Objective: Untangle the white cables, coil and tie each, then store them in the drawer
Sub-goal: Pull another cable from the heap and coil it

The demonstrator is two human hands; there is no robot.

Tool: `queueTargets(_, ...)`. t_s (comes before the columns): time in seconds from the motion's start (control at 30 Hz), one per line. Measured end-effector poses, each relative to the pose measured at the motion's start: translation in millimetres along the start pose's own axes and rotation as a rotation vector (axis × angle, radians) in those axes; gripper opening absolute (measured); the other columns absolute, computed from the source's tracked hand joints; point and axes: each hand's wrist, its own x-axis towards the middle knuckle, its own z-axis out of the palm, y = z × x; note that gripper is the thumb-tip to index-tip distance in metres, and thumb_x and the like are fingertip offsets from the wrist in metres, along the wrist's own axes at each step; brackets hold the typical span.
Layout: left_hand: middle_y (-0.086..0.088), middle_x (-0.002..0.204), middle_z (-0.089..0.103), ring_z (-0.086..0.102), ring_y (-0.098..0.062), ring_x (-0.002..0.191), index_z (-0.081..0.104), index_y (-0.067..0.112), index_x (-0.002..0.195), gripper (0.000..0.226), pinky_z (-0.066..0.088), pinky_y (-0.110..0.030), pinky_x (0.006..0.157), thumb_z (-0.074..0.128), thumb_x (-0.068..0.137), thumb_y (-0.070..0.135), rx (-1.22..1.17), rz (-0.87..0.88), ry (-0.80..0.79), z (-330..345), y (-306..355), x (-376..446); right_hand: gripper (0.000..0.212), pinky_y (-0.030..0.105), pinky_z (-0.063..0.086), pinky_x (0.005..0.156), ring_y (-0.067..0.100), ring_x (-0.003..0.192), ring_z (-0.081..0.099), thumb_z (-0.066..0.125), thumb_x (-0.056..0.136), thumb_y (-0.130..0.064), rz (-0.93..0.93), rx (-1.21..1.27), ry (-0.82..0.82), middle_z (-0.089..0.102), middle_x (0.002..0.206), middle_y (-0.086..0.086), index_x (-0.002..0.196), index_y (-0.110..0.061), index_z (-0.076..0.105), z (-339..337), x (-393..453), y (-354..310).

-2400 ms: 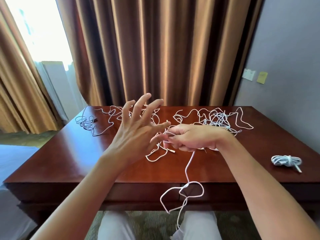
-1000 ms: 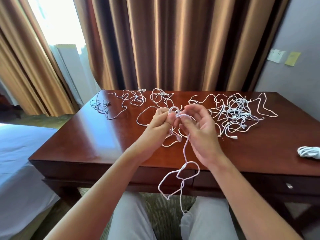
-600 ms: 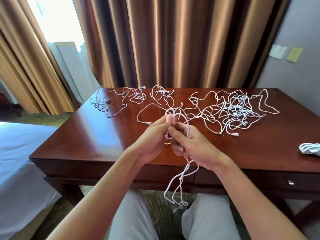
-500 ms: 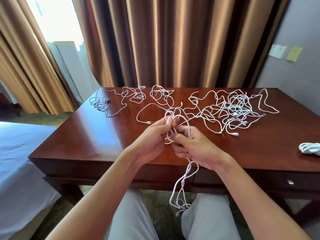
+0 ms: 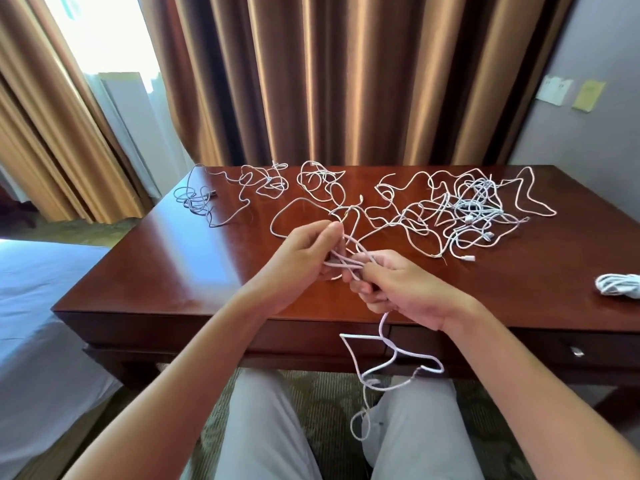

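**Where both hands meet over the desk, one white cable held between them**

While seated at the wooden desk (image 5: 166,268), seen from the head camera: left hand (image 5: 304,258) raised just above the desk's near middle, thumb and fingers curled and pinching several strands of a white cable (image 5: 346,261). Right hand (image 5: 398,289) just right of it, almost touching, fingers folded round the same strands, thumb pressed on top. Between the two hands, strands stretched in short, nearly parallel runs. Below the right hand, the cable's loose length (image 5: 384,362) dropping past the desk's front edge, looping in front of the drawer front (image 5: 540,348) and ending in a small curl over the lap. Whether the held cable joins the loops lying behind the hands: cannot tell.

On the desk's far right half, a large tangle of white cables (image 5: 467,209), several plug ends showing along its near side. At the far middle, a smaller loose knot (image 5: 318,181); at the far left corner, a greyish cable bundle (image 5: 197,202) trailing toward the middle. At the desk's right edge, well apart from the tangle, a coiled white cable (image 5: 618,285), partly cut off by the frame.

Behind the desk, brown curtains (image 5: 346,81); left of it, a bed with a white sheet (image 5: 31,289); on the wall to the right, two small paper notes (image 5: 571,93).
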Motion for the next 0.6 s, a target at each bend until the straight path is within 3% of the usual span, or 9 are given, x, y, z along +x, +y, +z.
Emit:
queueTargets(0.17, -0.001, 0.06, 0.059, 0.05, -0.007, 0.052, 0.056, -0.003, 0.09, 0.03, 0.041, -0.015, 0.049, 0.04, 0.107, 0.015, -0.301, -0.007, 0.148, 4.7, -16.7, -1.9, 0.032, 0.019, 0.02, 0.046, 0.007, 0.052, 0.024, 0.032, 0.1, 0.002, -0.046, 0.155, 0.19, 0.033, 0.062, -0.004, 0.092, -0.005, 0.062, -2.3, -0.5, 7.9)
queueTargets(0.3, -0.002, 0.063, 0.061, 0.052, -0.005, 0.051, 0.071, -0.004, 0.091, 0.021, 0.041, -0.011, 0.048, 0.057, 0.099, 0.011, -0.24, 0.007, 0.307, 9.2, -25.8, -5.2, 0.02, 0.017, 0.03, 0.046, 0.007, 0.053, 0.033, 0.045, 0.101, 0.003, -0.157, 0.304, 0.401, 0.04, 0.061, -0.003, 0.096, 0.0, 0.064, -3.2, 4.8, 10.3)
queueTargets(0.4, -0.003, 0.063, 0.061, 0.051, -0.005, 0.053, 0.077, 0.004, 0.095, 0.014, 0.04, -0.01, 0.051, 0.065, 0.095, 0.011, -0.156, 0.006, 0.327, 10.5, -30.0, -6.1, 0.018, 0.019, 0.03, 0.046, 0.008, 0.053, 0.033, 0.045, 0.101, 0.003, -0.238, 0.39, 0.522, 0.042, 0.058, -0.004, 0.101, -0.005, 0.061, 1.0, 8.4, 10.0)
queueTargets(0.47, 0.003, 0.059, 0.062, 0.053, -0.005, 0.051, 0.078, 0.009, 0.095, 0.014, 0.04, -0.011, 0.051, 0.064, 0.096, 0.009, 0.04, 0.033, 0.293, 6.5, -30.8, -4.1, 0.027, 0.024, 0.027, 0.045, 0.009, 0.048, 0.03, 0.041, 0.1, 0.001, -0.28, 0.214, 0.59, 0.038, 0.053, -0.005, 0.099, -0.009, 0.066, 1.0, 10.3, 13.2)
queueTargets(0.5, 0.007, 0.061, 0.064, 0.056, -0.004, 0.052, 0.078, 0.011, 0.1, 0.015, 0.041, -0.011, 0.052, 0.063, 0.097, 0.009, 0.151, 0.059, 0.266, 3.6, -30.1, -2.4, 0.033, 0.029, 0.027, 0.045, 0.01, 0.045, 0.03, 0.041, 0.1, -0.002, -0.299, 0.039, 0.615, 0.037, 0.049, -0.006, 0.089, -0.013, 0.07, 0.9, 10.2, 14.2)
queueTargets(0.57, 0.013, 0.082, 0.069, 0.062, -0.001, 0.068, 0.073, 0.014, 0.116, 0.022, 0.045, -0.015, 0.063, 0.058, 0.1, 0.015, 0.407, 0.163, 0.208, -3.1, -28.1, 2.0, 0.039, 0.031, 0.027, 0.046, 0.01, 0.041, 0.031, 0.043, 0.097, -0.011, -0.293, -0.323, 0.63, 0.04, 0.043, -0.009, 0.07, -0.022, 0.07, 0.1, 9.7, 13.3)
queueTargets(0.6, 0.011, 0.099, 0.07, 0.064, -0.002, 0.083, 0.069, 0.014, 0.125, 0.03, 0.047, -0.019, 0.074, 0.053, 0.102, 0.024, 0.551, 0.232, 0.151, -5.0, -26.5, 3.7, 0.037, 0.029, 0.03, 0.045, 0.007, 0.04, 0.033, 0.045, 0.098, -0.013, -0.277, -0.466, 0.618, 0.044, 0.043, -0.01, 0.07, -0.023, 0.069, -0.1, 9.9, 11.8)
